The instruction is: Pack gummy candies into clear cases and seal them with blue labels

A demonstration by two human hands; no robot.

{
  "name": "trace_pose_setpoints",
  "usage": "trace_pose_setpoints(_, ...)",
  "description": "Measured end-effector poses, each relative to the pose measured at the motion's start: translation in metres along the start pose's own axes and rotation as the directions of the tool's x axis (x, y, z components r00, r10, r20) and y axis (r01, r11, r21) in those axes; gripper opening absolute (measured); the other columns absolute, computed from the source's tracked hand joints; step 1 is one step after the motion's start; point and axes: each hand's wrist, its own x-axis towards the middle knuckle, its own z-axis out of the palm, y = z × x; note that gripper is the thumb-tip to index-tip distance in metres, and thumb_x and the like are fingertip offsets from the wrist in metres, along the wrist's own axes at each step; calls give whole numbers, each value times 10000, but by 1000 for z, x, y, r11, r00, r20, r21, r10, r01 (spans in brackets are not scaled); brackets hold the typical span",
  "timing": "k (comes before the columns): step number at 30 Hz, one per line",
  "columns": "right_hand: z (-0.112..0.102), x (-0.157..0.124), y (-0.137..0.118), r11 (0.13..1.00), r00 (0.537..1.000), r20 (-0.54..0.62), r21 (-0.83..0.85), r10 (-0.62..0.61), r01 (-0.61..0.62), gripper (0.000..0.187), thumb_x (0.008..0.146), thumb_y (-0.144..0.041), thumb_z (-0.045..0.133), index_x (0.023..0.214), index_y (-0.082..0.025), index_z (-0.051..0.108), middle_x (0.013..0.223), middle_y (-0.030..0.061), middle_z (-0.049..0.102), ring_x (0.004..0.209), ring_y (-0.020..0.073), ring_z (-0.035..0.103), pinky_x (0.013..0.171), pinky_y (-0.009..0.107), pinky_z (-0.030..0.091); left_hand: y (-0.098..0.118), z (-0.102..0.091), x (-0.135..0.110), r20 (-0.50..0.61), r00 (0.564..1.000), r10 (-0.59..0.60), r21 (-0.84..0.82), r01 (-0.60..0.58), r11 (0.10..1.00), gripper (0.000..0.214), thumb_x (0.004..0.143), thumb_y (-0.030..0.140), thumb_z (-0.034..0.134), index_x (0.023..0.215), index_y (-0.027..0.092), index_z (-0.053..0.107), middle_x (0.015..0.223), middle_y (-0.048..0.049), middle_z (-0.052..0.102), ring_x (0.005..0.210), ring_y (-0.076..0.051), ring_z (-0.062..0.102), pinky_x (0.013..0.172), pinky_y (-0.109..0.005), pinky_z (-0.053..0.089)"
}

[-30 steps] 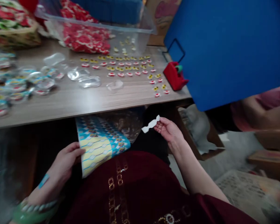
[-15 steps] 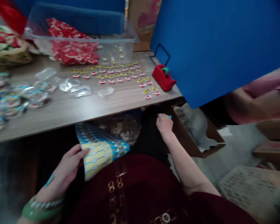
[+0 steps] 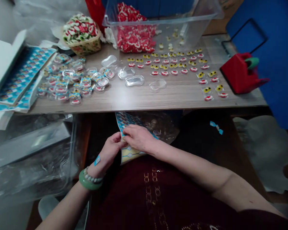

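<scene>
Left grip and right grip both clamped on the sticker sheet, just below the edge of the tabletop. Many labelled clear trays already filled at left; empty trays and rows of loose candies remaining at right.

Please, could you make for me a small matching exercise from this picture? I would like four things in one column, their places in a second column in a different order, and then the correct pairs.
Things:
1. Green bangle
2. Clear plastic tub
3. Small blue paper scrap
4. Printed label sheet

Places:
A. Held between the left hand and the right hand
B. Lying on the dark fabric right of the hands
C. Around the left wrist
D. On the far side of the table, holding red-and-white pieces

Pairs: 1-C, 2-D, 3-B, 4-A
</scene>
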Motion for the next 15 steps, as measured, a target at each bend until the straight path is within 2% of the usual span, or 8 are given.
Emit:
trace_pose_setpoints(3, 5, 5, -17, 991, 1000, 20, -133, -22, 24, 255, 966, -247, 457, 991, -147, 690, 1017, 120, 697, 931, 228, 633, 829, 336, 479, 4, 2, -4, 3, 999, 46, 42, -46, 998, 197, 536, 194, 789, 643, 149, 630, 627, 19, 630, 598, -120, 547, 620, -237, 449)
trace_pose_setpoints(6, 11, 1, -13, 994, 999, -10, -104, -32, 31, 246, 950, -223, 473, 984, -137, 701, 963, 127, 701, 891, 237, 638, 816, 339, 475, 6, 3, -3, 7, 1000, 29, 56, -29, 998, 188, 550, 213, 786, 634, 155, 628, 614, 18, 622, 593, -126, 537, 623, -250, 451)
trace_pose_setpoints(8, 13, 3, -3, 1000, 999, -32, 11, 25, -25, 226, 926, -213, 504, 935, -158, 723, 912, 110, 704, 850, 236, 646, 792, 336, 474, 7, 1, 0, 30, 1000, -4, 48, 3, 999, 181, 555, 213, 785, 659, 157, 648, 631, 11, 641, 599, -136, 558, 643, -265, 471)
trace_pose_setpoints(10, 14, 10, 6, 976, 990, -53, 179, 132, -121, 228, 912, -217, 517, 881, -190, 741, 864, 80, 710, 822, 228, 653, 767, 332, 473, 9, -3, 4, 56, 998, -31, 42, 29, 999, 197, 557, 213, 788, 710, 157, 678, 675, -3, 676, 627, -154, 595, 676, -284, 496)
trace_pose_setpoints(13, 14, 17, 6, 858, 950, -37, 441, 311, -264, 214, 879, -215, 538, 843, -218, 750, 832, 23, 732, 813, 197, 657, 723, 293, 475, 15, -9, 0, 61, 996, -59, 90, 54, 995, 334, 552, 225, 804, 868, 156, 722, 793, -28, 726, 726, -204, 657, 731, -315, 529)
trace_pose_setpoints(15, 12, 12, -2, 776, 932, -11, 557, 363, -296, 184, 856, -212, 564, 823, -228, 744, 843, -31, 744, 839, 166, 654, 704, 244, 476, 23, -5, -7, 32, 995, -94, 176, 87, 981, 458, 551, 250, 829, 986, 158, 717, 855, -36, 736, 785, -240, 680, 749, -338, 548)
